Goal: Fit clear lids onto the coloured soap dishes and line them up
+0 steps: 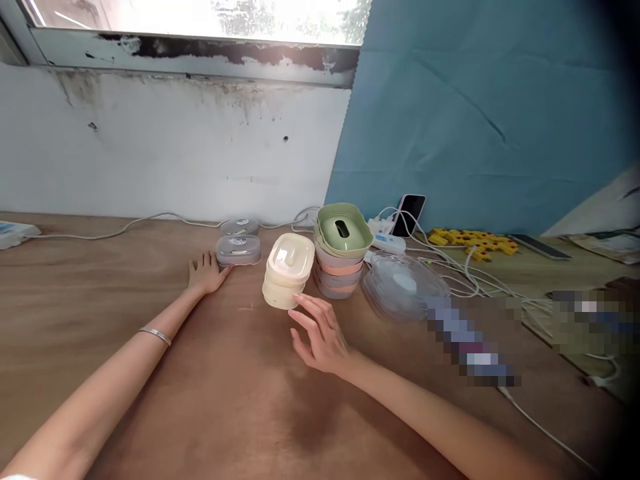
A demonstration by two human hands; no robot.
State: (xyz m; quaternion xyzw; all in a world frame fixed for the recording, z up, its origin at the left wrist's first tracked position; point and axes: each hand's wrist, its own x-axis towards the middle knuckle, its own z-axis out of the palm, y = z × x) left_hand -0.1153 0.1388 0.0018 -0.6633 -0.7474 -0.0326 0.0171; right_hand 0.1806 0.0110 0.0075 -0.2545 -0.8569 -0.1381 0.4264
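My left hand (206,272) lies flat and open on the wooden table (150,373), its fingertips just short of a clear lidded soap box (239,249). A second clear box (240,226) sits behind that one. My right hand (320,335) hovers open with spread fingers just in front of a stack of cream-coloured trays (287,270), its fingertips close to the stack's lower edge. Right of the cream stack stands a taller stack of coloured boxes with a green one on top (343,233). Neither hand holds anything.
A pile of clear plastic lids (404,287) lies right of the stacks. Behind it are a white power strip (386,241), a leaning phone (409,213), tangled white cables (475,280) and yellow toy pieces (473,241). A white wall and a blue sheet back the table.
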